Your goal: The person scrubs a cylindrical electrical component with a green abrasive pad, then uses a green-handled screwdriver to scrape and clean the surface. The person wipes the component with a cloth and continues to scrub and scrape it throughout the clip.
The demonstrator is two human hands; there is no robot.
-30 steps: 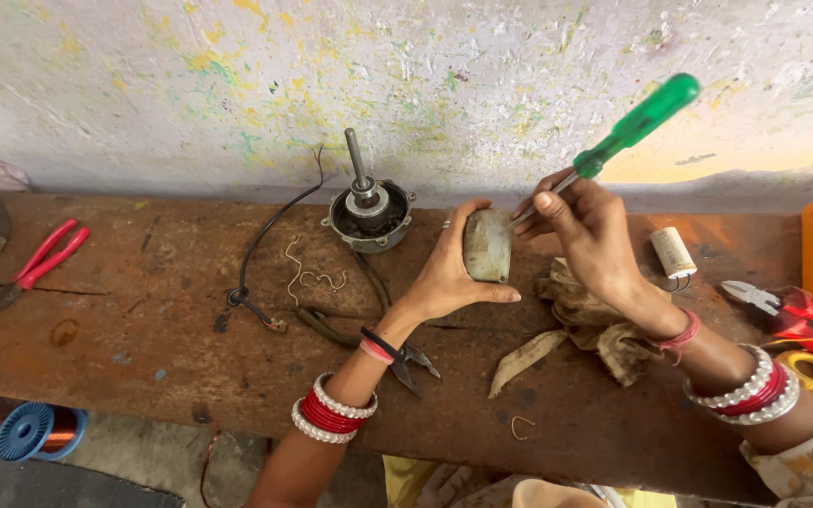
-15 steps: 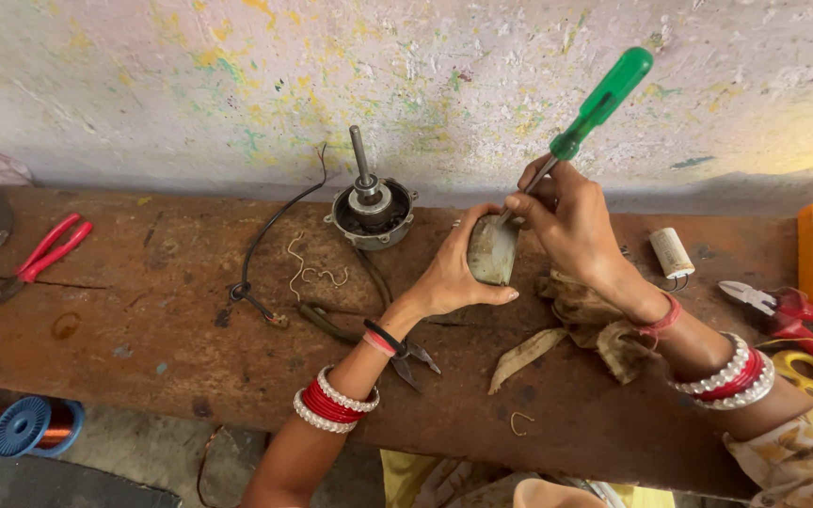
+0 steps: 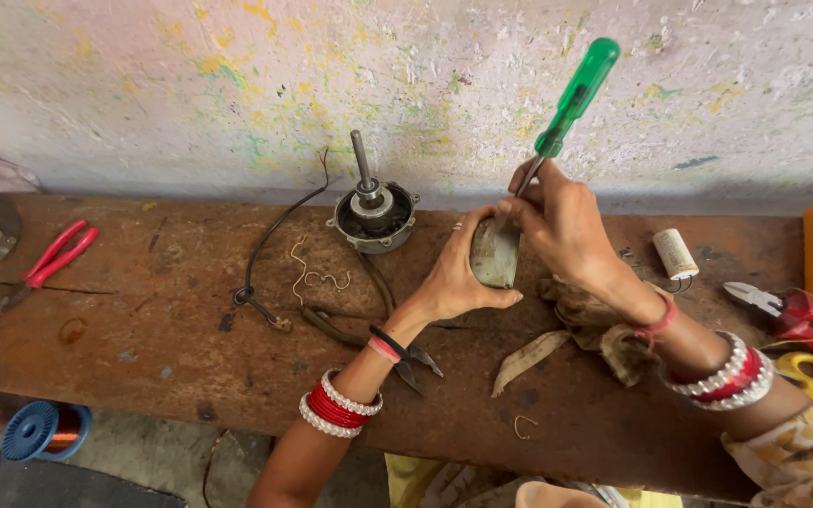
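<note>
**A:** Start at the near edge. What lies there?

**B:** The near edge of the wooden bench (image 3: 143, 357) runs left to right, with a blue wire spool (image 3: 44, 430) below it on the floor at the left. Both forearms come up over that edge, bangles on each wrist.

**A:** And the hands?

**B:** The left hand (image 3: 454, 277) is curled around a small grey metal part (image 3: 495, 252), thumb beneath and fingers wrapped behind, holding it lifted above the bench's middle. The right hand (image 3: 562, 221) is closed on the shaft of a green-handled screwdriver (image 3: 571, 99), touching the part from the right.

**A:** Which way does the tool run?

**B:** Its long axis slants from the part up and to the right, handle far and high toward the wall (image 3: 190, 75); I cannot see the tip. The part stands roughly upright between the two hands.

**A:** Room around them?

**B:** Just left and farther sits a motor (image 3: 374, 212) with its shaft pointing up, close to the left knuckles. Red pliers (image 3: 54, 259) lie well apart at far left. To the right, a white cylinder (image 3: 677, 254) and red cutters (image 3: 792, 310) are near the right forearm.
</note>
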